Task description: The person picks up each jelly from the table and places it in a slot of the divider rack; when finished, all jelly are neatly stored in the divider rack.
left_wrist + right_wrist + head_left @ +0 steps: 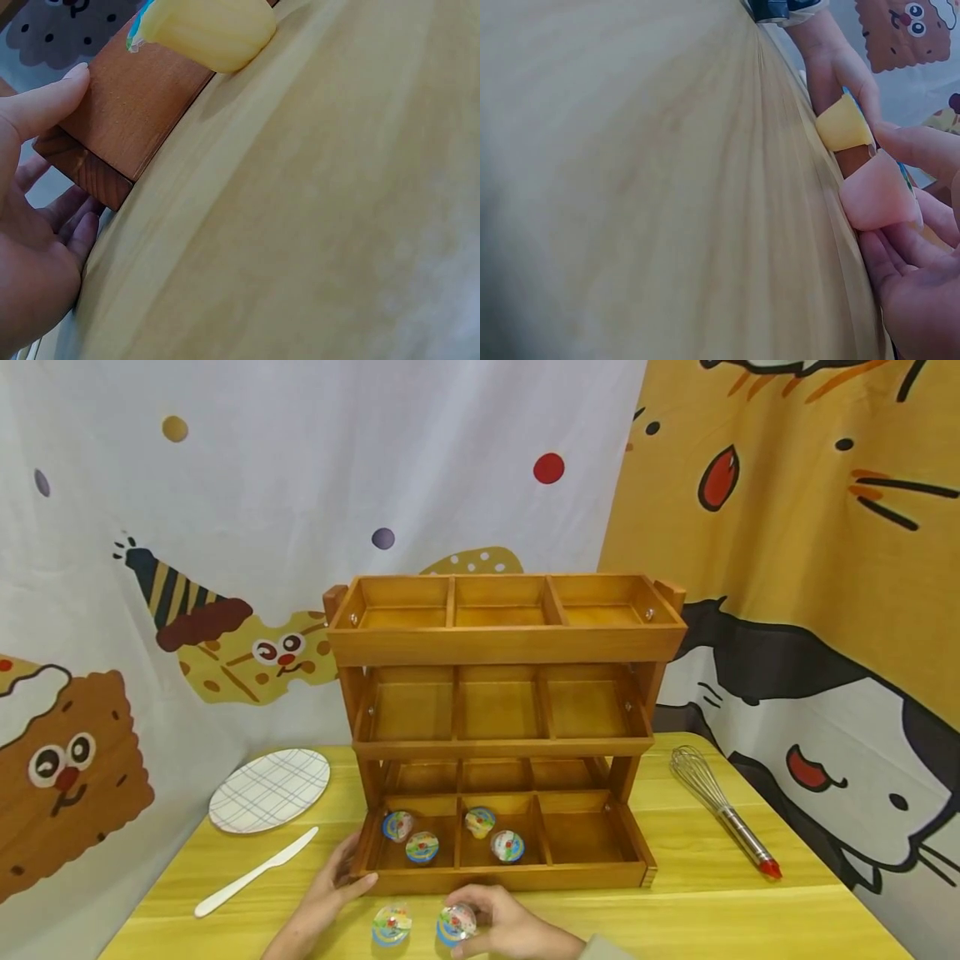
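- Two hands are reaching in from the near side of the table (pixel 720 927) toward a wooden rack (pixel 510 647).
- The left hand (pixel 330 885) is gripping the rack's near left corner, thumb pressing on the front board, fingers bending along the outer left end; its forearm is slanting in from the near left.
- The right hand (pixel 510 927) is pinching a pink cup (pixel 881 193), thumb and fingers closing only to the cup's width; its forearm is coming in from the near right, the hand pointing left.
- The pink cup is sitting just in front of the bottom tray (pixel 510 882); whether its base is touching the table cannot be told.
- A yellow cup (pixel 392 926) is standing upright between the hands.
- Four more cups (pixel 422 847) are resting in the bottom tray's left and middle compartments.
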Motion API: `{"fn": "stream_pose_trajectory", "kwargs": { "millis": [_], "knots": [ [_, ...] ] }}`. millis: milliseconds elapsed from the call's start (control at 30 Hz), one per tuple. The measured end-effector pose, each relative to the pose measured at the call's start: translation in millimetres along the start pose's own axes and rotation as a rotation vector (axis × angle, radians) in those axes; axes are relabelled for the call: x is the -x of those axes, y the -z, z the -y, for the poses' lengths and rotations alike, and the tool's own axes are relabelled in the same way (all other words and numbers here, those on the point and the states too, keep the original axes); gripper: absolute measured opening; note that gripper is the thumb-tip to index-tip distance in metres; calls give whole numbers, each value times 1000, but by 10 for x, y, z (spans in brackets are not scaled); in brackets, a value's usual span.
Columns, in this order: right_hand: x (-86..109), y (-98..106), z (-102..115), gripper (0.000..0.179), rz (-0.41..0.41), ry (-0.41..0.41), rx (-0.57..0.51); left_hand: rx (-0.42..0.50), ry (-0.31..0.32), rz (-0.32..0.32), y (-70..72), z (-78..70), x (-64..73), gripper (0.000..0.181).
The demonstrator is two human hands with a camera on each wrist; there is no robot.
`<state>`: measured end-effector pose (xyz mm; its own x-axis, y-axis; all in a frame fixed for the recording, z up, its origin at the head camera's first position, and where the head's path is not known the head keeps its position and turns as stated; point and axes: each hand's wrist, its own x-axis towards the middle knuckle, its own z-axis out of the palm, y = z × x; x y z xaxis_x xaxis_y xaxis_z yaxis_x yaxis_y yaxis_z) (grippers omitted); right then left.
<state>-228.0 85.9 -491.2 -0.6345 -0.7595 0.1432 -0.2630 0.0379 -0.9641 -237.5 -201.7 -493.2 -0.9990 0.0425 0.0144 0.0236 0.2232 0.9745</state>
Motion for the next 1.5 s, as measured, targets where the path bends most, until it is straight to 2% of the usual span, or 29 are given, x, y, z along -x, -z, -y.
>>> {"fn": "stream_pose_trajectory", "kwargs": {
  "millis": [233, 500, 700, 900, 1000, 1133, 1267, 1333, 1400, 1500],
  "knots": [
    [12, -9, -29, 49, 13, -36, -41, -9, -13, -2, -5, -1, 18, 71],
    [60, 55, -47, 48, -33, 9, -29, -14, -26, -14, -7, -4, 10, 70],
    [143, 225, 47, 50, -60, 13, -28, 1, -27, -13, 4, 9, 7, 69],
    [187, 508, 304, 50, -114, 13, 32, 13, -28, -22, 2, 7, 13, 69],
    [229, 683, 453, 52, -175, -4, 30, 3, -21, -18, -11, 2, 15, 69],
    [288, 972, 579, 56, -321, -70, 66, 6, -22, -18, -19, 7, 17, 69],
    [321, 1301, 548, 58, -512, -159, 129, 8, -31, -22, -13, 27, 8, 68],
    [335, 1446, 485, 57, -575, -188, 167, 6, -30, -19, -10, 35, 1, 68],
    [352, 1558, 403, 56, -598, -216, 213, 2, -22, -14, -8, 34, -4, 69],
    [368, 1658, 258, 54, -579, -256, 267, 6, -2, -10, -4, 36, -10, 71]
  ]
}}
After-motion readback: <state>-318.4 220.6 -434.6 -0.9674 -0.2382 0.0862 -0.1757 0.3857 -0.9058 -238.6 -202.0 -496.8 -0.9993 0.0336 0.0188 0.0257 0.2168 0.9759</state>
